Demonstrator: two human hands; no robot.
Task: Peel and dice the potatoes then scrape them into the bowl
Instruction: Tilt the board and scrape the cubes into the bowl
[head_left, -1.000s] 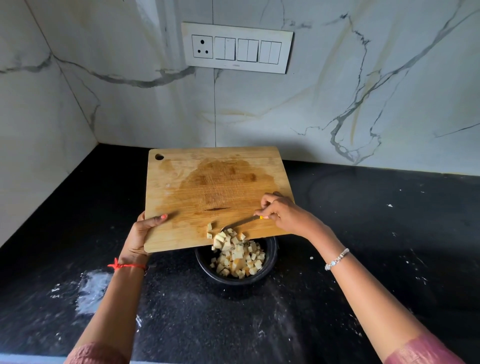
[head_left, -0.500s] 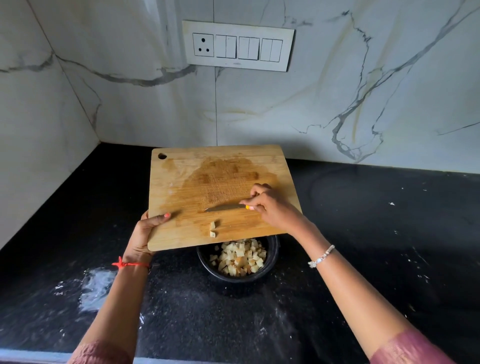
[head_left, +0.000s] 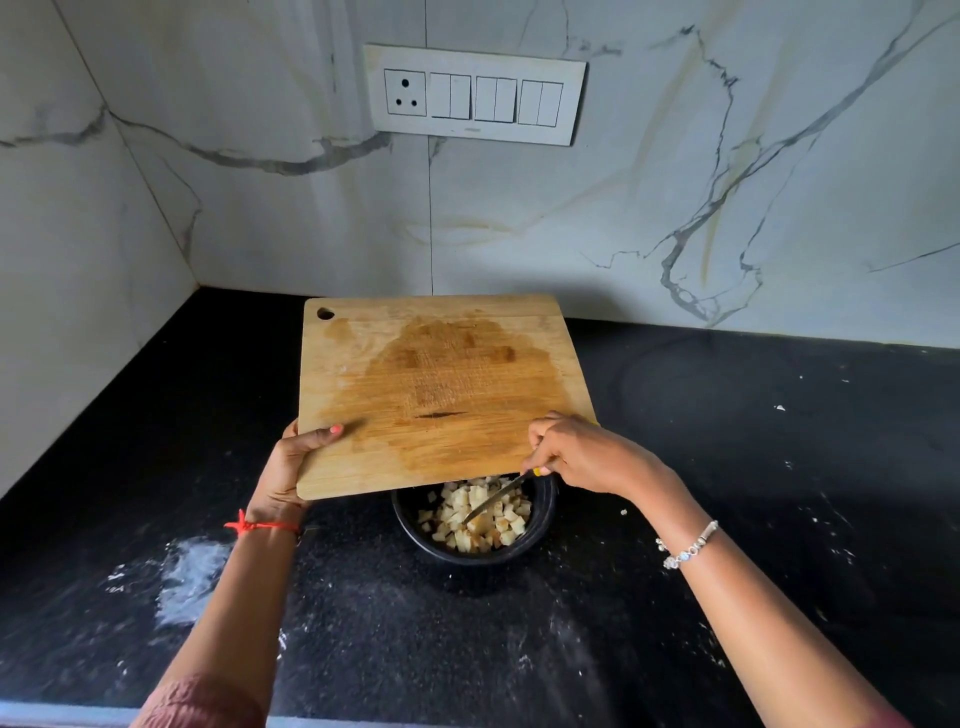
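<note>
A wooden cutting board (head_left: 441, 384) is held tilted over a black bowl (head_left: 467, 551), its near edge hiding the bowl's far rim. My left hand (head_left: 291, 467) grips the board's near left corner, thumb on top. My right hand (head_left: 582, 457) holds a small yellow-handled knife (head_left: 493, 499), whose blade points down-left into the bowl. Diced potato (head_left: 478, 514) fills the bowl. The board's surface is wet-stained and bare of pieces.
The black countertop (head_left: 727, 467) carries white starchy smears at the near left (head_left: 187, 582) and specks on the right. Marble walls meet in a corner at the back left. A switch panel (head_left: 475, 93) sits on the back wall.
The last potato pieces left the board and dropped into the bowl. My right hand swept the knife from the board's middle down past its near edge into the bowl.
</note>
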